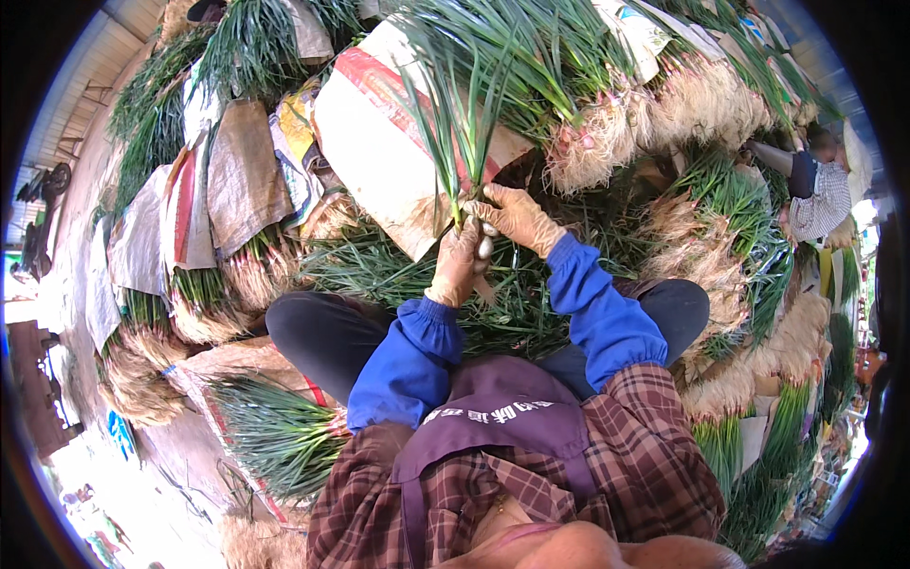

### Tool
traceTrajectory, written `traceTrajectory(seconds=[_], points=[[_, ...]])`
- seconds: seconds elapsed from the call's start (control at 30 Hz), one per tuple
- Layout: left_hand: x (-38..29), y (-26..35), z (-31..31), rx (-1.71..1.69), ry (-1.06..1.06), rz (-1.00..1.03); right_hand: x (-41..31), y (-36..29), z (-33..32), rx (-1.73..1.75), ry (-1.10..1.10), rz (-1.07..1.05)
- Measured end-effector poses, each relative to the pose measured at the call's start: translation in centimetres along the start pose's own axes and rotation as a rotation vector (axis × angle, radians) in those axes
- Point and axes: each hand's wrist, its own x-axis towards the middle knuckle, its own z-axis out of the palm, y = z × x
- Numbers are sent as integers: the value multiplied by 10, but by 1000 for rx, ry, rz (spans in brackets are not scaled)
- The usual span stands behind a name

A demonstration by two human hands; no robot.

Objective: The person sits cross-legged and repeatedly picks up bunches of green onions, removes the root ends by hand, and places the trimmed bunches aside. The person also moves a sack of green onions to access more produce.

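In front of my chest, my left hand (456, 264), in a tan glove, is closed around the lower stems of a small bunch of leafy allium plants (458, 142), likely green garlic. Their long leaves point up and away from me. White bulbs (485, 249) show beside the left fingers, with pale roots (485, 290) hanging below. My right hand (522, 217), gloved as well, pinches the stems just above the left hand. Its fingertips partly hide the stems there.
Loose green leaves (526, 313) cover the ground between my bent knees. A woven sack (384, 135) lies ahead, beside a large rooted pile (597, 135). Sack-covered bundles (249, 171) stand at left, with another bunch (284, 434) near my left hip. A person (821, 192) works at far right.
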Motion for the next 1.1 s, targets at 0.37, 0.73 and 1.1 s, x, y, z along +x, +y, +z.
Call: traceTrajectory(seconds=[0.37,0.73,1.1], points=[[-36,31,4,-102,-79,-20,-46,106,-16,-655,-713,681],[-13,16,-27,-496,-414,-261,-37,-14,25,654,-90,57],[-23,-3,13,409,167,-73,-44,-46,-7,-573,34,288]])
